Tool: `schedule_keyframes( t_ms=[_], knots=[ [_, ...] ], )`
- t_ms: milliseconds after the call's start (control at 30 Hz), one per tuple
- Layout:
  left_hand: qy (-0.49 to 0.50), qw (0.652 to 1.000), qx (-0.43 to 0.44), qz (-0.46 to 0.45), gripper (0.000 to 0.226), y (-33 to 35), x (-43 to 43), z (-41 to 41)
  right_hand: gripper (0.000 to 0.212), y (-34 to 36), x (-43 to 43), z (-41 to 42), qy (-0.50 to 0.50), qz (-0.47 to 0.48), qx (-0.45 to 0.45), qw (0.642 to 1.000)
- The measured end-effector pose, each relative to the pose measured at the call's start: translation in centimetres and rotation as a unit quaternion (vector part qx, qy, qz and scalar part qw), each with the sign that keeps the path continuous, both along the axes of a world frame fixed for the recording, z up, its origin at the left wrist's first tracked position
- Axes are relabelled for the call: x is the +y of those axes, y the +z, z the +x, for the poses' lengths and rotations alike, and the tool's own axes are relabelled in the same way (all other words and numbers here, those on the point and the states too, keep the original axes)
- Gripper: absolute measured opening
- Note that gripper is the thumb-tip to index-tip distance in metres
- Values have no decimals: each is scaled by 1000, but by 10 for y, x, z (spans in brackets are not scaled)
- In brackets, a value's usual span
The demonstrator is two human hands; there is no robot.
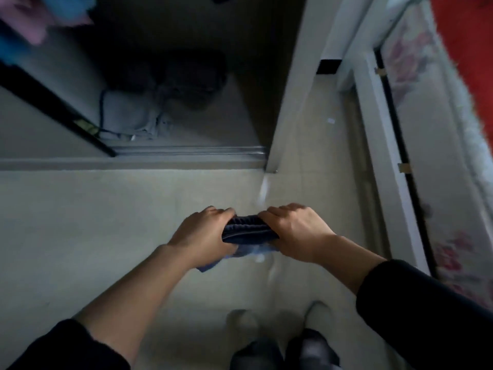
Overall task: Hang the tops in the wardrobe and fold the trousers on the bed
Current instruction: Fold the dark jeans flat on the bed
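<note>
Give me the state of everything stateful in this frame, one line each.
left hand, grips the left end of the dark blue garment
right hand, grips its right end
dark blue garment, bunched, held above the floor between both hands
wardrobe, open
pale blue clothes, lying in a heap on the wardrobe floor
pink and blue garments, hanging at upper left, blurred
red blanket, lying on the bed
</note>
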State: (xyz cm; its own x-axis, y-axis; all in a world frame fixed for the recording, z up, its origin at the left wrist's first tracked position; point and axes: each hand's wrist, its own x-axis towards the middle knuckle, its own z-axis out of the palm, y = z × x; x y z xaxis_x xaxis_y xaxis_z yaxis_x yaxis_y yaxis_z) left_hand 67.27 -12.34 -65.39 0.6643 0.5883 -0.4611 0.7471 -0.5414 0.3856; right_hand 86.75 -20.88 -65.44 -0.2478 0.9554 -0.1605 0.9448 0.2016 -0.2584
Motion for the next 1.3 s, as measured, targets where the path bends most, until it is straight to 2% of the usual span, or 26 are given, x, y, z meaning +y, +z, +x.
schedule_keyframes(
  t_ms=[167, 367, 467, 667, 833, 967, 1067, 1100, 1167, 1233, 1300],
  knots=[
    [29, 999, 11, 13, 25, -10, 80, -39, 41, -18, 89, -38, 58, 32, -42, 997],
    [26, 998, 25, 44, 27, -43, 179, -41, 44, -56, 192, -51, 45, -21, -86, 995],
    [30, 997, 40, 65, 26, -71, 241, -39, 45, -81, 257, -54, 61, -23, -121, 991],
    [-3, 987, 63, 146, 29, -133, 350, -23, 47, -143, 363, -48, 10, -10, -158, 987],
    [-11, 973, 30, 227, 47, -177, 416, -4, 57, -192, 431, -29, -1, 70, -229, 971],
    [7, 936, -33, 351, 50, -227, 447, 8, 77, -235, 467, -16, -44, 146, -224, 963],
    [-11, 910, -78, 407, 56, -287, 460, 9, 62, -287, 475, -15, -74, 204, -189, 958],
    [-16, 914, -76, 399, 55, -306, 459, 8, 53, -306, 472, -16, -78, 201, -172, 961],
    [-36, 930, -48, 363, 52, -347, 453, 2, 45, -342, 463, -20, -63, 133, -135, 980],
    [-68, 943, -5, 327, 52, -381, 440, -9, 51, -373, 448, -27, -36, 34, -124, 991],
    [-69, 946, 23, 316, 62, -397, 433, -19, 66, -389, 438, -28, -37, 12, -117, 992]
  ],
)
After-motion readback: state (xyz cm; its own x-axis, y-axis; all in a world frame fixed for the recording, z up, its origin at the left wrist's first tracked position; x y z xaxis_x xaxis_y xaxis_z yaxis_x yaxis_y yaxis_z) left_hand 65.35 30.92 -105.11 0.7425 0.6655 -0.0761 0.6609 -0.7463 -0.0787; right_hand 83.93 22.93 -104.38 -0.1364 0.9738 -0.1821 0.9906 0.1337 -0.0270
